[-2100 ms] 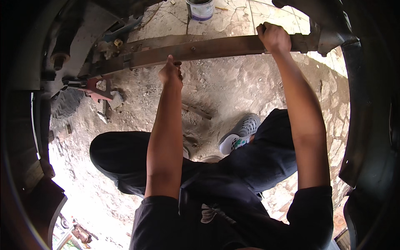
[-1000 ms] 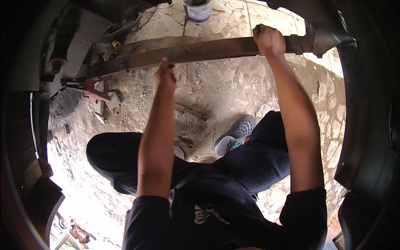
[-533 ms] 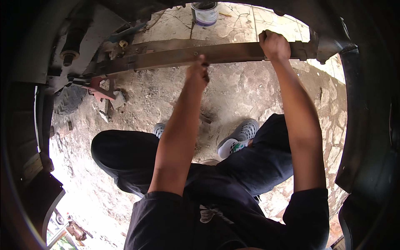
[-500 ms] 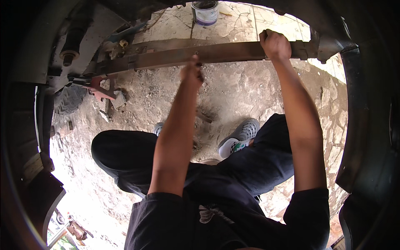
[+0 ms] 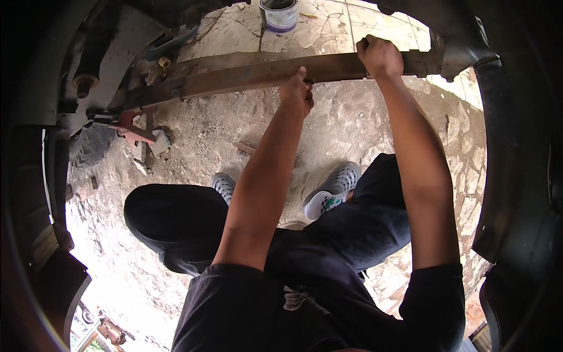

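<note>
A long rusty-brown metal beam [image 5: 234,80] runs across in front of me, slightly higher at its right end. My right hand [image 5: 381,57] is closed over it towards the right, knuckles up. At the beam's near edge, around the middle, my left hand [image 5: 298,92] has its fingers curled and its thumb pointing away from me. Something dark shows by those fingers, too small to name. A small hole [image 5: 268,71] in the beam's face lies to the left of this hand.
Past the beam a paint can [image 5: 279,16] stands on cracked tiles. At left are a red jack stand [image 5: 136,130], broken blocks [image 5: 160,142] and a tyre [image 5: 92,145]. A small brown piece [image 5: 244,148] lies on the rough ground. Dark metal panels [image 5: 498,158] enclose both sides.
My left hand has slid to the right along the beam, closer to my right hand. The right hand keeps its hold. The whole view has shifted slightly.
</note>
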`<act>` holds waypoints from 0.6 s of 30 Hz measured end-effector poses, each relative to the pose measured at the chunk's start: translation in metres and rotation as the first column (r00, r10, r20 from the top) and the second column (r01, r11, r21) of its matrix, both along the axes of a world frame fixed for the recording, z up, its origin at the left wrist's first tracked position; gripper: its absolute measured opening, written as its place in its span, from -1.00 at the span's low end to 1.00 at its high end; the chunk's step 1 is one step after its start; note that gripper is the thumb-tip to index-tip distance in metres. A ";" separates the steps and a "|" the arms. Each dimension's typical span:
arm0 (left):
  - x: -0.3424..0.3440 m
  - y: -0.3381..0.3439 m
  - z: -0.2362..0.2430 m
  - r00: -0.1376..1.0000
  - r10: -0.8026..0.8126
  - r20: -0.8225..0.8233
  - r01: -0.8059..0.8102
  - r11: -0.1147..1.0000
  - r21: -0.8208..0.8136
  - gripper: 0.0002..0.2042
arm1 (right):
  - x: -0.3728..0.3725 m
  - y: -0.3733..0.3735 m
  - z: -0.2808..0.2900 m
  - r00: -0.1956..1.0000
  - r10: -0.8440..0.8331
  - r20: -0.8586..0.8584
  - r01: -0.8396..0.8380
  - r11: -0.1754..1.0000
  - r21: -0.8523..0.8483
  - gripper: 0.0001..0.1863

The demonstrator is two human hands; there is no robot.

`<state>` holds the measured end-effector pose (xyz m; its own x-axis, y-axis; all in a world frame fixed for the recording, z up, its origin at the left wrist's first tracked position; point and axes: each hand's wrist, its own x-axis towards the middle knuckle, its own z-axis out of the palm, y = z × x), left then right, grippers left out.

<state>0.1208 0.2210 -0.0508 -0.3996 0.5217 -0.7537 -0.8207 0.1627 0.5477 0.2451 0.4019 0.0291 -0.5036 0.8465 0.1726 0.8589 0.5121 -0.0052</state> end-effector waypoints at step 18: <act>0.032 0.008 -0.007 0.998 -0.065 -0.009 0.065 0.997 0.051 -0.64 | 0.001 0.005 0.000 0.999 0.019 0.042 -0.020 1.000 0.021 -0.54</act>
